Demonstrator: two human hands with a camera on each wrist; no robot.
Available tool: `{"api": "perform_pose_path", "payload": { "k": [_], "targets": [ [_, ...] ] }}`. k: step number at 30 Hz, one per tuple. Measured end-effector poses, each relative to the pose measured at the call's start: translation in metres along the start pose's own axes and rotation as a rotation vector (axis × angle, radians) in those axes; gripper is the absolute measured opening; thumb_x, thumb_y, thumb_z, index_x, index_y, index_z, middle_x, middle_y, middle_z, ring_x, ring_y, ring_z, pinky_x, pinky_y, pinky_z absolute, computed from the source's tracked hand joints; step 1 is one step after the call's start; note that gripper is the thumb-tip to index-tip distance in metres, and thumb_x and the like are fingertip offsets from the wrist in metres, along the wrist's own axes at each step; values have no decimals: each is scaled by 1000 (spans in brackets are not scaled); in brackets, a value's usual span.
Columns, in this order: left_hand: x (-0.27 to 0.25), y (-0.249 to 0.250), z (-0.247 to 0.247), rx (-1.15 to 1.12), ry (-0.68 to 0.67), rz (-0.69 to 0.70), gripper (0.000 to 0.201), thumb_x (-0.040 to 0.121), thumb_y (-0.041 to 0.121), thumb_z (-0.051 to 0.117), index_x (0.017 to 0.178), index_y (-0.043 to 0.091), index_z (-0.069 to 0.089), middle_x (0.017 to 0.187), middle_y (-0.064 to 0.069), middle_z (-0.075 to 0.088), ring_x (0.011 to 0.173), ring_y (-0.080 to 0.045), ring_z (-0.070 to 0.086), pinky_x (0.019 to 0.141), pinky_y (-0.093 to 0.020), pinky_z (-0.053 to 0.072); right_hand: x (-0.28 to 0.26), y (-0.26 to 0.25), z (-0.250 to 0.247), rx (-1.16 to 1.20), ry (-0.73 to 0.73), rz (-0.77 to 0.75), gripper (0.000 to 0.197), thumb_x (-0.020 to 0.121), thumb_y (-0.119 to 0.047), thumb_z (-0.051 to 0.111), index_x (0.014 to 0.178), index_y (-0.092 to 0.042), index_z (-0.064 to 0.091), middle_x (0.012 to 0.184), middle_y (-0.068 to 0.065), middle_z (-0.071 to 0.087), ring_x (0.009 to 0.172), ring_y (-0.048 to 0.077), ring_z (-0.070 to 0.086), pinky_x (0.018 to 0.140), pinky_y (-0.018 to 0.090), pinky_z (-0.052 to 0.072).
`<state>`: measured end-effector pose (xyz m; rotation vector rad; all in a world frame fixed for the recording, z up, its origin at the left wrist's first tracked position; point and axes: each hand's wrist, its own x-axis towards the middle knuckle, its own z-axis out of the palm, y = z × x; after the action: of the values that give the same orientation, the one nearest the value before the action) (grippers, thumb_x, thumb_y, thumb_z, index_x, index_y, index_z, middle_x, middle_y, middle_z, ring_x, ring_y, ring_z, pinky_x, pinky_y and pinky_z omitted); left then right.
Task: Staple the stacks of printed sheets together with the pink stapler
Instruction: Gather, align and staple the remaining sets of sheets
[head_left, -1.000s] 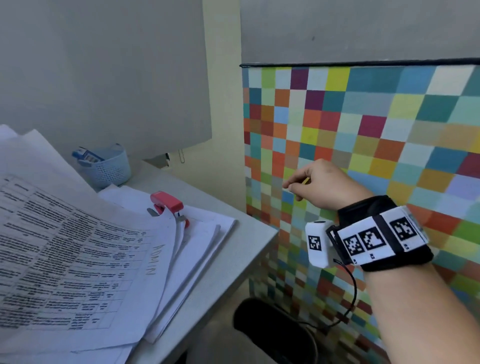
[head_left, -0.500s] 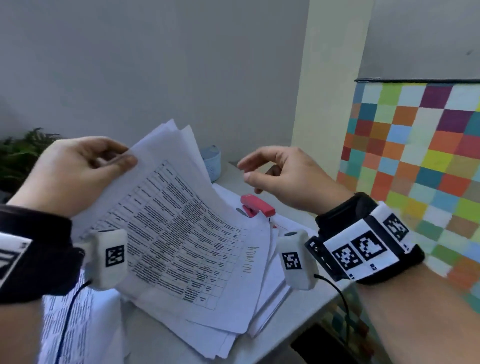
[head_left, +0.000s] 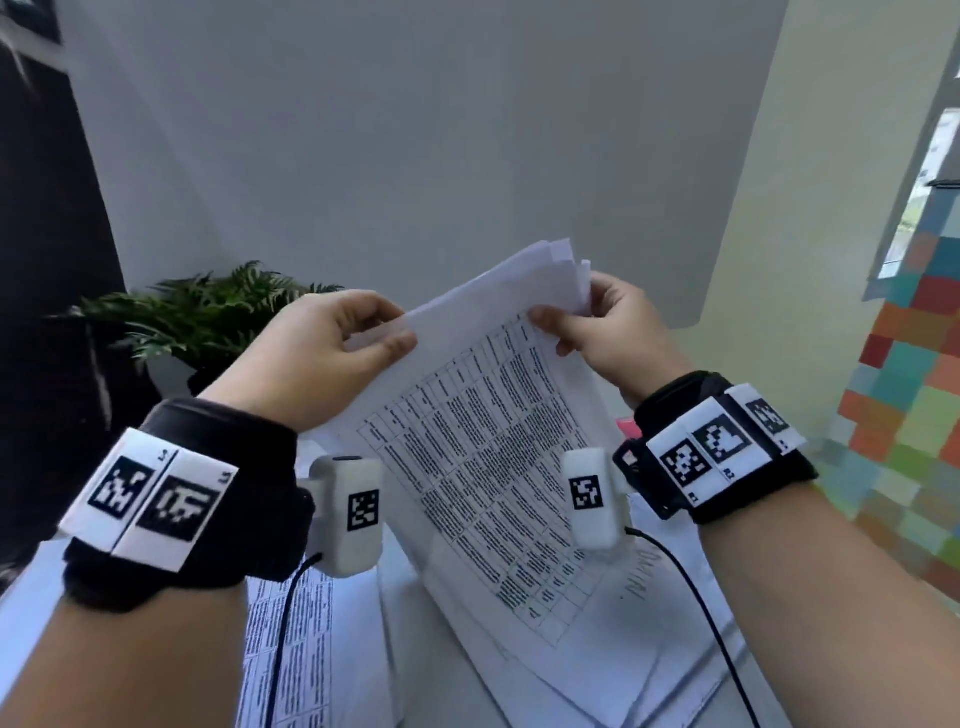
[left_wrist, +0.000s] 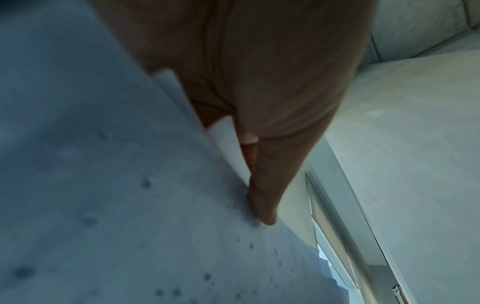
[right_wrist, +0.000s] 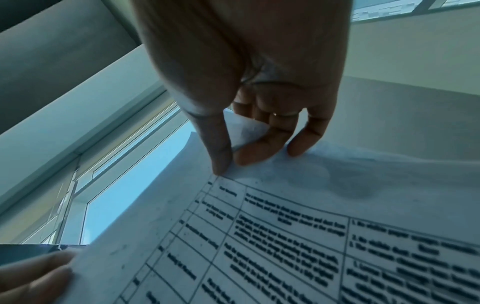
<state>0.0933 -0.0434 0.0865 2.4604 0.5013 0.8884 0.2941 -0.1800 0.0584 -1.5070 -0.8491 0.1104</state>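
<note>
I hold a stack of printed sheets (head_left: 483, 447) up off the table with both hands, its table of text facing me. My left hand (head_left: 382, 338) pinches the stack's upper left edge, thumb on the front. My right hand (head_left: 563, 317) pinches the fanned upper right corner between thumb and fingers. In the right wrist view the right hand (right_wrist: 231, 158) grips that corner of the stack (right_wrist: 298, 236). In the left wrist view the left hand (left_wrist: 249, 164) clamps the stack (left_wrist: 103, 185). Only a sliver of the pink stapler (head_left: 629, 427) shows behind my right wrist.
More printed sheets (head_left: 291, 649) lie on the white table below the held stack, and others (head_left: 691, 654) lie at the lower right. A green plant (head_left: 208, 312) stands at the back left. A wall of coloured tiles (head_left: 909, 395) rises on the right.
My right hand came in from the right and took hold of the stack's upper right corner. The stack now stands higher, and my head has turned left, so my right wrist hides most of the stapler.
</note>
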Motion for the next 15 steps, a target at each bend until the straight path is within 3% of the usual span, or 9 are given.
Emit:
{"api": "perform_pose_path", "payload": {
  "k": [2,4,5,7,9,10,12,14,15],
  "targets": [
    [1,-5,0,42,5,-2,10,87,29,64,88,21,70,79,8,67,69,-1,57,63,-15,44,3,3,3,24,37,31,34,75,-21,78,105,-17,63,93,1,68,70,18,61,72,35,55],
    [3,-5,2,39,28,0,8,87,27,64,87,21,70,76,11,65,64,7,55,57,-6,39,0,5,8,-75,175,-2,54,74,-26,78,118,-23,48,115,4,56,91,21,61,85,32,53],
    [4,-5,4,31,37,-3,7,88,26,64,87,23,69,76,13,65,63,9,54,55,-4,37,-5,4,10,-132,251,-51,59,74,-27,77,121,-26,41,123,5,47,99,21,59,85,22,50],
    [5,-4,6,30,46,-14,6,88,26,63,89,25,69,77,15,64,66,8,54,56,-7,37,-19,-4,15,-149,313,-161,47,78,-27,74,113,-27,42,116,1,48,89,11,58,67,6,44],
    [5,-2,7,31,35,-12,7,89,26,62,90,26,69,78,16,64,69,6,55,59,-8,38,-32,-11,22,-113,154,-154,21,81,-26,72,95,-22,57,89,-5,60,66,0,54,59,8,43],
    [5,-1,8,31,23,-4,8,90,26,61,90,27,69,79,15,65,70,5,56,60,-7,41,-37,-13,27,-68,29,-105,12,81,-25,72,87,-19,63,77,-6,62,60,1,53,59,13,45],
    [3,2,9,16,-9,11,10,90,26,61,91,26,70,82,12,68,76,0,61,69,-15,47,-44,-17,36,57,-139,23,12,81,-22,72,81,-11,68,68,-3,62,53,7,52,53,16,44],
    [1,5,12,9,-32,34,10,89,28,61,91,26,71,83,12,69,79,-4,62,74,-22,48,-46,-19,43,114,-196,112,20,82,-24,71,83,-4,70,66,0,61,47,5,49,46,11,39],
    [0,7,13,11,-39,52,10,89,28,61,91,27,71,82,13,69,78,-2,61,74,-20,47,-46,-20,45,112,-208,132,23,83,-25,70,85,-2,70,66,-1,60,44,3,48,43,9,37]
  ]
}}
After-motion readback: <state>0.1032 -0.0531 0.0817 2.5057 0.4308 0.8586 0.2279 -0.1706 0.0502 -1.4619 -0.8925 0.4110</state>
